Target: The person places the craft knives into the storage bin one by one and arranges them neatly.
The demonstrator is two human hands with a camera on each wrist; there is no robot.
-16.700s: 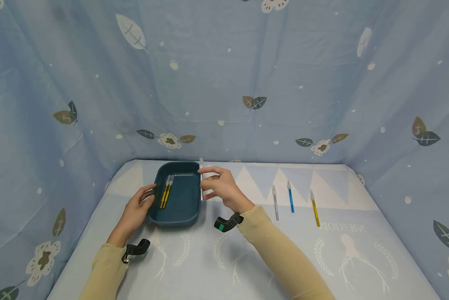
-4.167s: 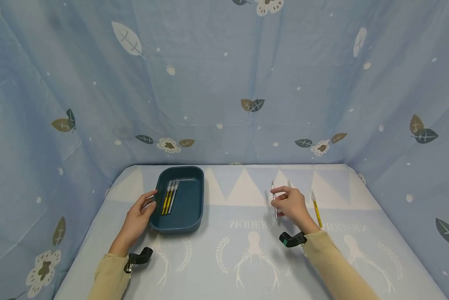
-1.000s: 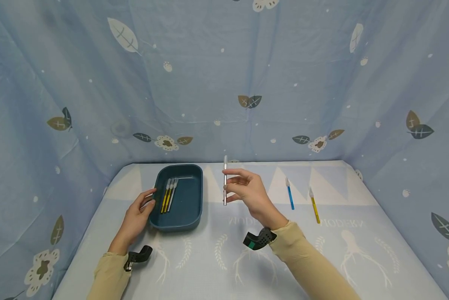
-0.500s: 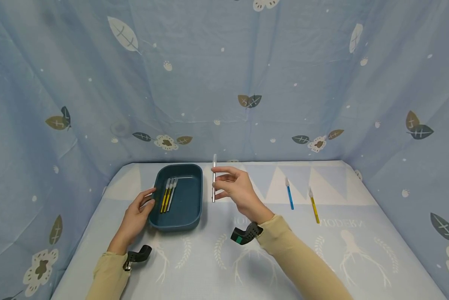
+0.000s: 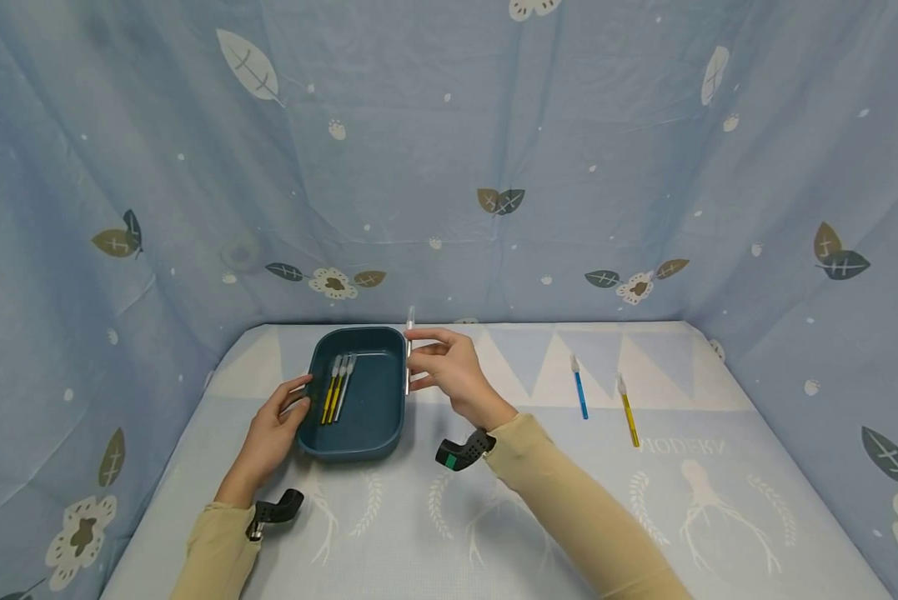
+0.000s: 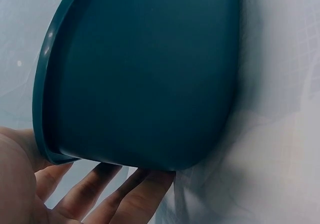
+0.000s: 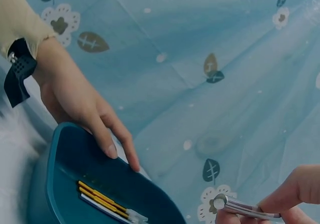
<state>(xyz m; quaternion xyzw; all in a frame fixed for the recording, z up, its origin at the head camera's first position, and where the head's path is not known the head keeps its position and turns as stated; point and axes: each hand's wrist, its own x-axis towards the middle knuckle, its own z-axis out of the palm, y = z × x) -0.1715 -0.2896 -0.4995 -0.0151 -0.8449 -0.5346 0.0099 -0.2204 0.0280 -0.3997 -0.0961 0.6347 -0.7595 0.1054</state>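
Silver knife (image 7: 243, 209), pinched by right hand (image 5: 452, 371): best lowered gently, aligned twelve-to-six; left hand (image 5: 267, 437), fingers relaxed, touches box (image 5: 377, 408) at nine o'clock.

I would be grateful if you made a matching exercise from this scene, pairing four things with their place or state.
Column one:
1. Left hand
2. Right hand
3. Slim blue pen-shaped tool with a clear cap
4. Two slim yellow pen-shaped tools with clear caps, side by side

Column two:
A. Lying on the pale patterned table
B. Touching the side of the dark-teal, round-cornered tray
C. Lying inside the tray
D. Pinching a slim silver pen-shaped tool

Pairs: 1-B, 2-D, 3-A, 4-C
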